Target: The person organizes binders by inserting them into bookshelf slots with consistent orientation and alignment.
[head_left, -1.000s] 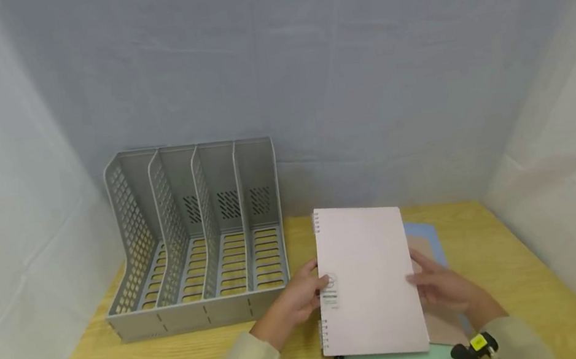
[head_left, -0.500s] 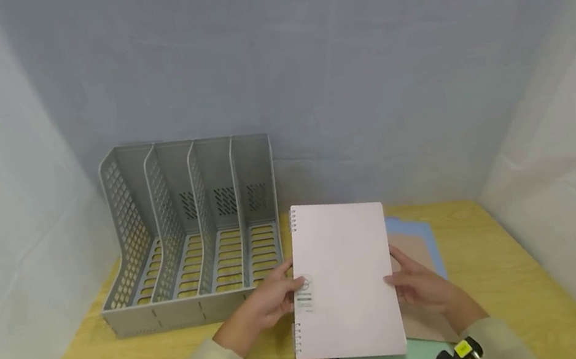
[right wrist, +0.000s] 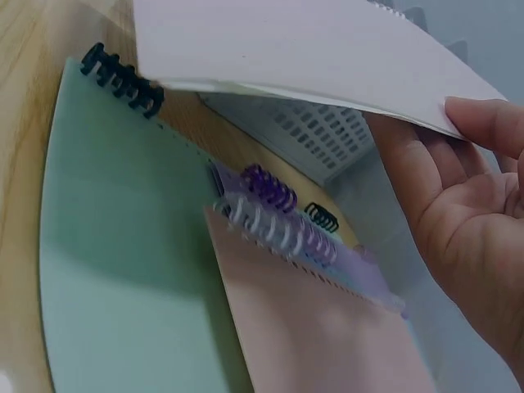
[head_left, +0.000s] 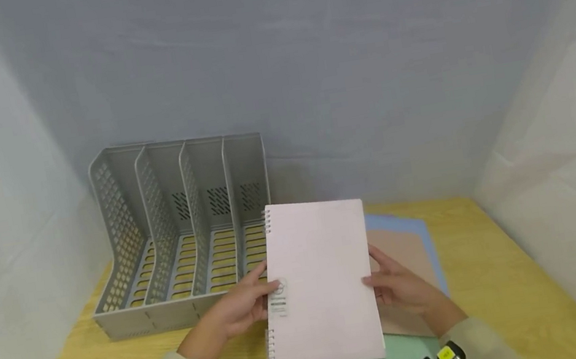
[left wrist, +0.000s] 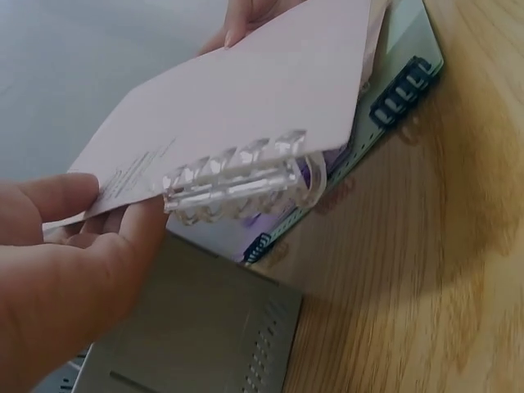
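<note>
Gripping a pink notebook (head_left: 323,286) by its two long edges, the left hand (head_left: 240,306) and right hand (head_left: 405,287) hold it raised over the table (head_left: 504,277), thumbs on top, other fingers mostly hidden beneath. It helps hide the right front corner of the rack (head_left: 144,321). Below, a green notebook (right wrist: 131,237) and brown notebook (right wrist: 327,336) overlap, partly covered; a blue cover (head_left: 403,223) shows behind. A purple item (right wrist: 368,273), probably another notebook, is largely obscured. Print on the label (head_left: 279,306) is too small to read.
</note>
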`<action>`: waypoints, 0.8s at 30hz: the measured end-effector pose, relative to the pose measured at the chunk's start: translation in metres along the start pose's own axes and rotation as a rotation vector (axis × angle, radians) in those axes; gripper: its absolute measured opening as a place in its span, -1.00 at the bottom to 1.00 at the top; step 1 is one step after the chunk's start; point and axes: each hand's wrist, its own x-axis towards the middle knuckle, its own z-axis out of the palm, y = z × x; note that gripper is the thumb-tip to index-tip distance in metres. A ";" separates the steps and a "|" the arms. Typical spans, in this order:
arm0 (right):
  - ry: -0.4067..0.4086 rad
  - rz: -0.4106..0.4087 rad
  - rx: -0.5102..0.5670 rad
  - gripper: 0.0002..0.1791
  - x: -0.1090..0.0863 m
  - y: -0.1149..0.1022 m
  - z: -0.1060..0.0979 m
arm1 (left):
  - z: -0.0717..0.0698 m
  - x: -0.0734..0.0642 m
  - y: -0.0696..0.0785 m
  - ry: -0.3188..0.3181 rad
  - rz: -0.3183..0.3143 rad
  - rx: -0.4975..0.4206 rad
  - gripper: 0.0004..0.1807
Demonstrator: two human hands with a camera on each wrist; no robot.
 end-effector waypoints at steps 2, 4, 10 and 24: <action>-0.015 -0.012 0.010 -0.23 0.004 0.002 0.005 | -0.006 -0.003 0.000 -0.008 -0.005 0.011 -0.30; -0.024 -0.019 0.023 -0.22 0.008 0.003 0.009 | -0.012 -0.006 0.001 -0.027 -0.008 0.017 -0.31; 0.000 -0.004 0.052 -0.21 0.021 0.006 0.027 | -0.031 -0.017 0.006 -0.074 0.004 0.022 -0.24; 0.057 0.017 -0.026 -0.23 0.045 0.011 0.055 | -0.060 -0.040 0.013 -0.126 0.017 0.046 -0.18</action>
